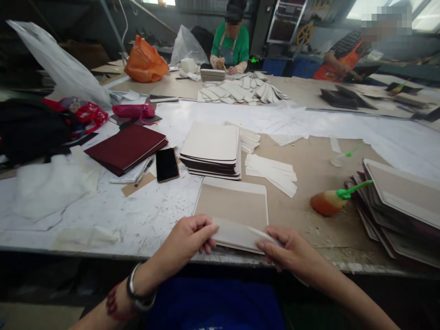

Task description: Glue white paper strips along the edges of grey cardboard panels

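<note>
Left grip [195, 233]: pinching pale strip [235, 234], left end
Right grip [287, 246]: seemingly pinching its right part, slightly blurred
Pale strip: between grips, along near edge of beige panel [233, 204]

One held strip [235, 233], one phone [167, 164], one pen [144, 171], one orange bag [145, 63], two co-workers [239, 48]
</note>
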Demonstrator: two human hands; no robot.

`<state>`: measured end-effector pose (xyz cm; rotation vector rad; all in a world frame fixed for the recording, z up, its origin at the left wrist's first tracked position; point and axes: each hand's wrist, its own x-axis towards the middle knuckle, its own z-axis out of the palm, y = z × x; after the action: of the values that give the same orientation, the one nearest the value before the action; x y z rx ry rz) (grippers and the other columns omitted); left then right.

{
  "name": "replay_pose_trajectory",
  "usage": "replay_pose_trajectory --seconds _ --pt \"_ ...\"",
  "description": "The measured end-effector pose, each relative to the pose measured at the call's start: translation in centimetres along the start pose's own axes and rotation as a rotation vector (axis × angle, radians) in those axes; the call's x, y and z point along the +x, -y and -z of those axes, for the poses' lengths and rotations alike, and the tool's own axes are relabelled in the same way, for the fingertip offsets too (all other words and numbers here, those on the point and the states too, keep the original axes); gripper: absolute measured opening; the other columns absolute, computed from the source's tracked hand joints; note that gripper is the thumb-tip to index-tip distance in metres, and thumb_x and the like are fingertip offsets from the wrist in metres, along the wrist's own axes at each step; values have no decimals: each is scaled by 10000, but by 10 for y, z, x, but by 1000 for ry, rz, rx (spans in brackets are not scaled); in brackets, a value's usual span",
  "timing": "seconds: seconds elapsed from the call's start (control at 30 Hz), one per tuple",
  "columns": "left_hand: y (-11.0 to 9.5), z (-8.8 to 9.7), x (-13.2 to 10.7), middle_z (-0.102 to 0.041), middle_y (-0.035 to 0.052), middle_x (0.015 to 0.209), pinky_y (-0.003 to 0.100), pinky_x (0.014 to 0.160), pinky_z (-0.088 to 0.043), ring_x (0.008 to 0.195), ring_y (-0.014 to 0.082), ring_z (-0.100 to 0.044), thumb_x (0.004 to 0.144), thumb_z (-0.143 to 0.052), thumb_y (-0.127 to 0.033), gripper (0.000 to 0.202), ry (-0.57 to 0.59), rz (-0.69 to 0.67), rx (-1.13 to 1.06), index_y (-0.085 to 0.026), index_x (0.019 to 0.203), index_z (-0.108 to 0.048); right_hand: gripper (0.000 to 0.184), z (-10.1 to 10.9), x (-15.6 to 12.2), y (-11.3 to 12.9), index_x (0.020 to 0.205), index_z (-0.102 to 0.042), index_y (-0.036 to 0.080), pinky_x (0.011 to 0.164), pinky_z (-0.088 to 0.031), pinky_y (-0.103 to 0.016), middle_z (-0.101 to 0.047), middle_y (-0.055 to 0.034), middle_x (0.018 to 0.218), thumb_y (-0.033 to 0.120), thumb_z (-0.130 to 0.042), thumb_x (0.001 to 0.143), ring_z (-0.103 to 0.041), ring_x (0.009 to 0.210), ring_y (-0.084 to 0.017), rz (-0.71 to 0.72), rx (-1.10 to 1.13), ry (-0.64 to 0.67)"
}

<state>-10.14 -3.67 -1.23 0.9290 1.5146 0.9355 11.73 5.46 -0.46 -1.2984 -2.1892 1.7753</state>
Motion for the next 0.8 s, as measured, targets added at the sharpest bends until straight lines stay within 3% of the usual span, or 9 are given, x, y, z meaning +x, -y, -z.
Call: replay_pose_trajectory --seconds 0.13,0.27,0.4,0.6,0.8 --pt "40 5 -33 -564 -31 543 203 494 -378 462 83 -497 771 -508 -456 323 -91 111 -2 -170 619 -508 380 -14 -20 -33 638 -512 179 458 -323 -206 -521 17 566 545 -523 739 -438 464 -96 -98 120 -55" --pt "62 0 -41 -543 -38 529 215 524 -388 469 95 -499 772 -493 -471 331 -173 93 66 -184 611 -526 435 -34 -27 -50 627 -525 179 422 -283 -207 -475 25 506 607 -534 706 -400 442 -97 -187 201 -233" --pt "59 0 -37 -505 -46 505 213 497 -370 460 103 -470 750 -496 -481 331 -258 82 129 -194 588 -520 386 -52 -22 -54 634 -541 180 463 -336 -215 -475 28 528 558 -605 675 -438 491 -115 -187 275 -442" --pt "39 13 -20 -533 -30 581 229 571 -368 586 130 -487 737 -491 -440 283 -321 -3 316 -191 622 -557 398 -52 -10 -42 878 -613 157 674 -447 -279 -632 -46 783 512 -602 698 -568 770 -217 -79 304 -565" --pt "39 23 -1 -557 -12 608 267 613 -389 622 157 -513 723 -494 -376 216 -384 -77 502 -198 617 -557 332 -50 1 -41 685 -550 178 537 -388 -239 -523 13 600 508 -532 728 -493 570 -151 -79 81 -655"
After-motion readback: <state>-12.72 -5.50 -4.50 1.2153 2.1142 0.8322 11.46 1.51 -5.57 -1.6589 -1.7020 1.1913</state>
